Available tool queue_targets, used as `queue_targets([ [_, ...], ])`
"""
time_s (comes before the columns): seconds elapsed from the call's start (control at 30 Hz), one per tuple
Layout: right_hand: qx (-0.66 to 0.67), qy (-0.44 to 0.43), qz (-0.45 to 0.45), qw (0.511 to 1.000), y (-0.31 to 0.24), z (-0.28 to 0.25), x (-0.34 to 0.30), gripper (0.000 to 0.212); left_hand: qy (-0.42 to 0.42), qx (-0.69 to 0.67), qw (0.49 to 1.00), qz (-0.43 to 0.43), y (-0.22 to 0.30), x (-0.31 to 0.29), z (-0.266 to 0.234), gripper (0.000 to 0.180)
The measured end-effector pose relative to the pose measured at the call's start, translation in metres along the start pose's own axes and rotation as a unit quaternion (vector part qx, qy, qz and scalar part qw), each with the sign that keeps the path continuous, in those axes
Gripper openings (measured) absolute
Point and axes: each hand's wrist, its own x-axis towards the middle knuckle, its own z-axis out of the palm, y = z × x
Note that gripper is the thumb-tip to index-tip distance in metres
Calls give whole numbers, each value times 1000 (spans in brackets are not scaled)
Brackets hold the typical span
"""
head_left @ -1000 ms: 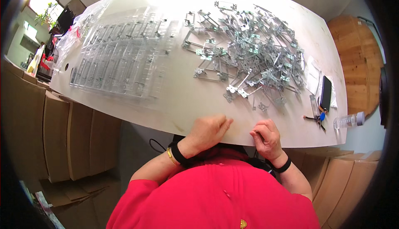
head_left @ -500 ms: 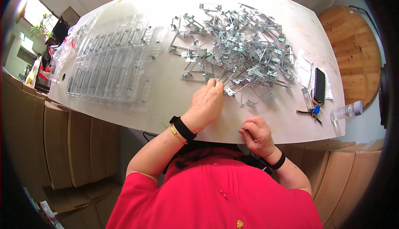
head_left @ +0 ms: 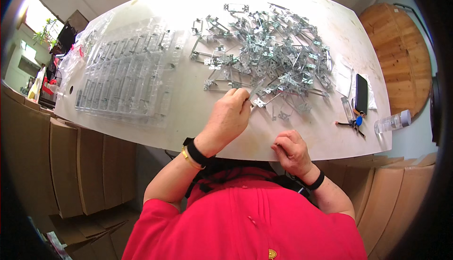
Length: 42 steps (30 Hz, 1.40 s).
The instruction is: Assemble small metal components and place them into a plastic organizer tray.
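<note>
A tangled heap of thin silvery metal brackets with rods (head_left: 271,47) covers the middle of the white table. At its near edge is my left hand (head_left: 226,116), its fingers bent and pressed together against the closest brackets. What those fingertips grip, if anything, is hidden by the hand. My right hand (head_left: 292,151) rests apart from the heap near the table's front edge, thumb and fingers curled into a pinch. A tiny dark spot shows at that pinch, too small to name. Between the hands and the heap lies a loose small bracket (head_left: 283,115).
Stacked clear plastic trays (head_left: 120,78) with rows of metal parts lie on the left. Toward the right are a black phone-like case (head_left: 361,94), keys with a blue tag (head_left: 359,120), and a clear bottle (head_left: 392,122). Cardboard boxes (head_left: 89,168) stand below the table's edge.
My left hand has shifted slightly left and toward me, and its wrist has drawn back a little. My right hand stays almost in place, still pinched.
</note>
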Motion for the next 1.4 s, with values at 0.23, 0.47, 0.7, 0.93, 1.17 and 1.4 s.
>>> queue_targets([
  [0.23, -7, 8, 2, 1000, 3, 3, -1, 15, -187, -283, 899, -277, 10, -46, -58, 22],
  [0.47, -14, 2, 11, 1000, 4, 2, 2, 14, -85, -93, 965, -232, -33, -88, -45, 28],
  [0.7, -13, 7, 17, 1000, 3, 5, -2, 16, -10, 36, 988, -151, -23, -101, -46, 32],
  [0.93, -13, 22, 19, 999, 3, 6, -4, 23, 13, 94, 995, -15, -17, -98, -29, 47],
  [1.17, 0, 39, 26, 999, 1, 7, -2, 27, -43, 106, 993, 18, -19, -103, -27, 48],
  [1.4, -9, 37, 13, 999, 4, 5, -1, 27, -40, 121, 990, 65, -18, -110, -23, 39],
])
